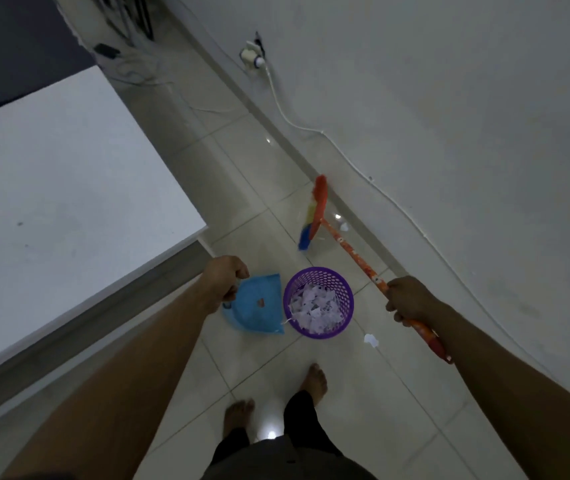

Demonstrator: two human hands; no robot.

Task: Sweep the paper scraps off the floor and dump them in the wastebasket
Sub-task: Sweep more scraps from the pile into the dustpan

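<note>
The left hand (224, 282), in the middle of the frame, grasps the handle of a blue dustpan (259, 306) with curled fingers. The dustpan is tilted, and its open straight edge faces a purple wastebasket (344, 306) just to the right of it. I cannot tell if the two touch. The wastebasket stands upright on the tiled floor (259, 168) in the lower middle of the frame, and many pale paper scraps (314, 308) lie inside it. A few thin shreds hang at the lower corner of the dustpan, near the wall of the wastebasket. The right hand (409, 299), at the middle right, is clenched around the orange handle of a broom (356, 258). The end of the handle sticks out behind the hand toward the lower right. The broom head (314, 216), with red, yellow and blue bristles, is down at the floor above the wastebasket, close to the base of the wall (449, 98). One loose scrap (370, 340) lies on the floor to the lower right of the wastebasket, and another small scrap (344, 226) lies just right of the broom head. Two bare feet (314, 379) stand on the tiles at the bottom middle. A white cable (311, 128) runs along the wall from a plug (254, 57) at the top middle. A large white furniture top (51, 202) fills the left of the frame.
</note>
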